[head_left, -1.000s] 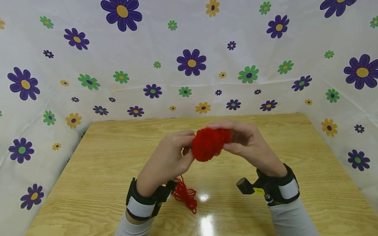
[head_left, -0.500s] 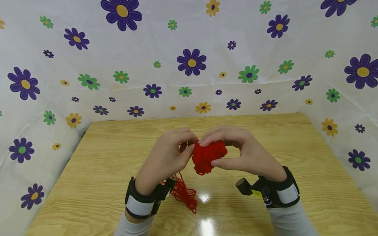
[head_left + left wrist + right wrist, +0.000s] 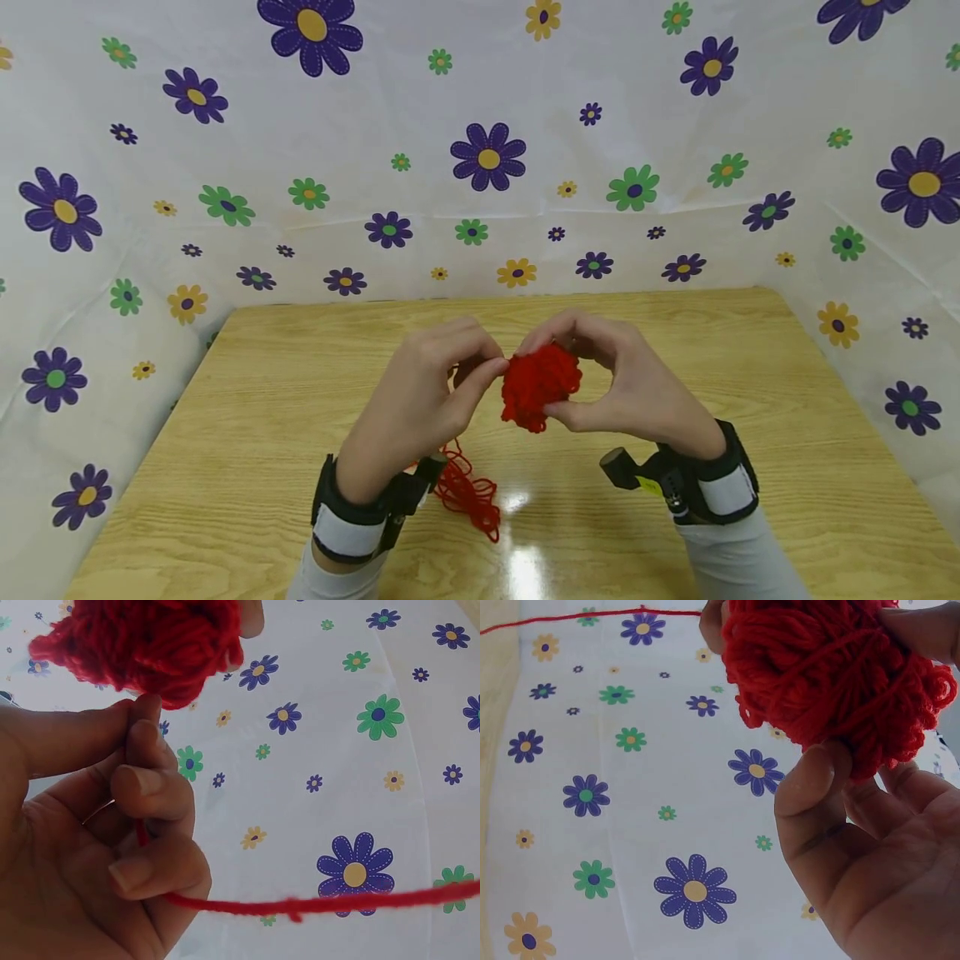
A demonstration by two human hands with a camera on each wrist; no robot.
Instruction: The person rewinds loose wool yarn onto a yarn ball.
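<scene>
A small ball of red yarn [image 3: 542,383] is held above the table, gripped by my right hand [image 3: 618,375] between thumb and fingers. Loops stick out from the ball's edges. My left hand [image 3: 435,379] is at the ball's left side, its thumb and forefinger pinching the yarn strand close to the ball. In the left wrist view that strand [image 3: 360,901] runs from between the curled fingers off to the right. The right wrist view shows strands wound crosswise over the ball [image 3: 832,675].
Loose red yarn [image 3: 468,496] lies tangled on the wooden table [image 3: 300,367], beside the left wrist. A white flowered cloth [image 3: 420,100] stands behind the table and along both sides. Both wrists wear black straps with cameras.
The right hand has turned the yarn ball, first tipping it lower, then lifting it slightly. The left hand has drawn a little left of the ball, keeping its pinch on the strand.
</scene>
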